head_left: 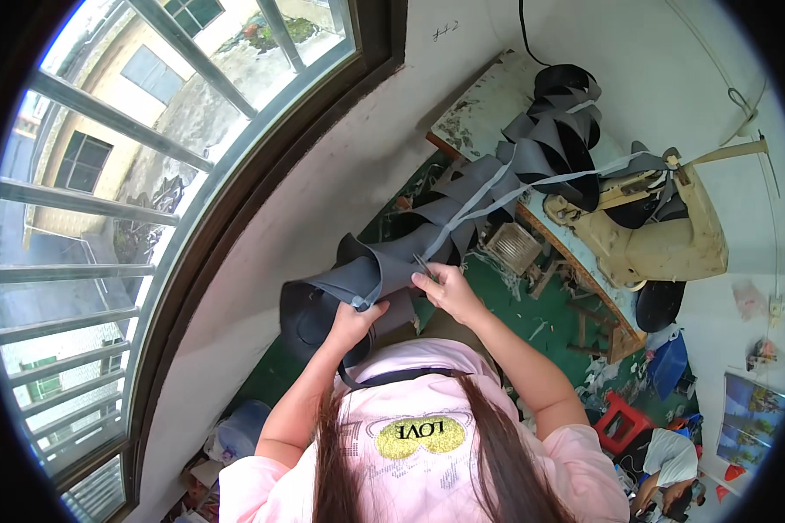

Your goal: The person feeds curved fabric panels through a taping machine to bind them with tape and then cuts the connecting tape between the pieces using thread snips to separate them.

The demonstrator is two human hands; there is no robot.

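My left hand (355, 326) is closed on the edge of a curved dark grey fabric piece (347, 281), close to a bit of pale tape (358, 303) on its edge. Just to the right, my right hand (449, 292) is closed round small thread snips (421, 264); their thin tips show above the fingers, by the grey fabric. A long chain of similar grey pieces (567, 131) runs away to the upper right. Pale ribbon-like tape (488, 207) stretches along it toward the beige sewing machine (689, 228).
The sewing machine stands on a worn table (576, 253) at the right. A pale table (480, 105) is at the back, and a barred window (148, 200) fills the left. Scraps litter the green floor (506, 305). A red stool (621, 422) and another person (669, 462) are at lower right.
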